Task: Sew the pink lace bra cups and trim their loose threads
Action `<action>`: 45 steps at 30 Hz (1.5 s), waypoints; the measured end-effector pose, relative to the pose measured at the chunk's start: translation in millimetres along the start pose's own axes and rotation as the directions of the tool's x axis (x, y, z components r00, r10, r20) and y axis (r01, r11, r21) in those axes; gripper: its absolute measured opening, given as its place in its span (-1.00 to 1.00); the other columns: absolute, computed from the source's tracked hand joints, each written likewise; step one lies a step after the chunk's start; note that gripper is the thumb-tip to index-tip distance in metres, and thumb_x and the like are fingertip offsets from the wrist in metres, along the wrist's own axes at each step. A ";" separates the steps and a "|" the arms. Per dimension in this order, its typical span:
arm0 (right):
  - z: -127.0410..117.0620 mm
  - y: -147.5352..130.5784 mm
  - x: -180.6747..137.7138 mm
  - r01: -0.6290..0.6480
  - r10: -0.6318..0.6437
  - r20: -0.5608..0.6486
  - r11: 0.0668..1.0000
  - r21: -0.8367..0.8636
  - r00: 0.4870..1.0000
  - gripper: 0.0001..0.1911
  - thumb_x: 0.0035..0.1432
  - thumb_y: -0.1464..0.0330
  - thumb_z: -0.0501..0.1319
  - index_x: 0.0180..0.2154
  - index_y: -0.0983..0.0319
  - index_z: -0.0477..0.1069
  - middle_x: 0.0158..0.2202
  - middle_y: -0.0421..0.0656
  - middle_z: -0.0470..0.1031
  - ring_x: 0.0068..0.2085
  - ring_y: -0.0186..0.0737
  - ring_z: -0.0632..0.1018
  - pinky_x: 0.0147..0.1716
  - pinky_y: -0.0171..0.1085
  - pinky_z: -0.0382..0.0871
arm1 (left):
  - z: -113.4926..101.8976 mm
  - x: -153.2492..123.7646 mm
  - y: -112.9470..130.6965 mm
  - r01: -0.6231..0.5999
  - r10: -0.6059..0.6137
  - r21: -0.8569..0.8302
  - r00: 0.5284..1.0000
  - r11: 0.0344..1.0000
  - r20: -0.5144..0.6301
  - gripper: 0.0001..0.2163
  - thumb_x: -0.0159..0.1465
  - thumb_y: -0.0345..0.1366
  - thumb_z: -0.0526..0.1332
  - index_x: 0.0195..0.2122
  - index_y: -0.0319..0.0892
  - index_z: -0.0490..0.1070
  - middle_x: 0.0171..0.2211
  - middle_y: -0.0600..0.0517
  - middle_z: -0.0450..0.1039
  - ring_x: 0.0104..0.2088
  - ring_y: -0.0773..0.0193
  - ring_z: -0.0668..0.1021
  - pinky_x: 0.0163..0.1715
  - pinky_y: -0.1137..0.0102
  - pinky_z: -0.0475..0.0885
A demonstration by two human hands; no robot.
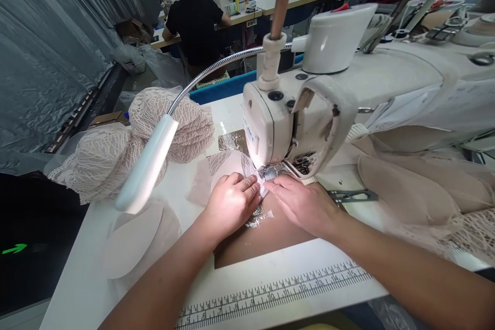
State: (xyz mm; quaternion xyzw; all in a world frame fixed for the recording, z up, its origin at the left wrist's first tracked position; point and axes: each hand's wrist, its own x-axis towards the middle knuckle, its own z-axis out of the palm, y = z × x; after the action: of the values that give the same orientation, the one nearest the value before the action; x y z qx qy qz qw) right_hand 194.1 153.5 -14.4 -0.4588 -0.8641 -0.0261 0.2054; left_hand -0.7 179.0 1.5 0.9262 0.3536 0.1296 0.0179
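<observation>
Two bare hands are working close together: the left hand [233, 201] is lying palm down, while the right hand [299, 201] is stretching its fingers in opposite. Both are pressing on a pale pink, net-like lace piece [249, 165] at the needle end of a white metal sewing machine [266, 118]; whether either is pinching it, I cannot tell. A flat brown sheet [266, 242] is lying beneath them, near a black-marked ruler strip [270, 296] running along the white tabletop's [73, 278] near edge. A thin beige oval piece [133, 242] is resting by the left edge, and cream lace bundles [170, 124] are filling the far left corner.
</observation>
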 end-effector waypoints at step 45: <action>-1.5 2.3 -0.9 -0.007 0.000 0.044 0.985 0.171 0.999 -0.70 0.22 0.45 0.00 -0.22 0.21 0.50 -0.41 -0.13 0.45 -0.38 -0.25 0.45 -0.41 -0.30 0.25 | 9.4 -0.5 -21.8 0.222 -0.219 0.068 0.975 0.973 -0.050 -0.67 0.29 -0.17 0.05 0.01 -0.18 0.39 0.09 -0.07 0.36 -0.01 0.01 0.36 -0.04 0.13 0.30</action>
State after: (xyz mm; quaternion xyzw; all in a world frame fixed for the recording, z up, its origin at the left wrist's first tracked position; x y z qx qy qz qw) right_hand 196.8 153.8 -13.7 -0.4414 -0.8667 0.0585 0.2250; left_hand -12.9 195.6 -10.3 0.8784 0.4590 0.1333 -0.0094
